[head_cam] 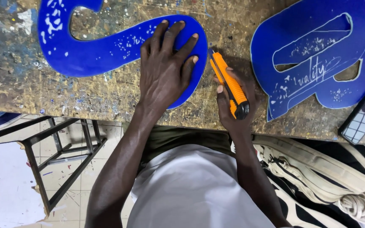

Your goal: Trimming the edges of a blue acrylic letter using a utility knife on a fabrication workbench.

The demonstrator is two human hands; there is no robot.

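Note:
My left hand (165,67) lies flat, fingers spread, on the lower right end of a curved blue cut-out letter (102,50) that rests on the scarred wooden workbench (22,88). Just right of it, my right hand (233,103) grips an orange utility knife (229,84). The knife's tip touches the letter's right edge beside my left fingertips. A second blue cut-out letter (317,55) with white scratch marks lies further right, untouched.
A phone (364,116) sits at the bench's right edge. A tan and striped bag with rope (330,177) lies below it beside me. Under the bench's left side stands a dark metal frame (51,152) on a tiled floor.

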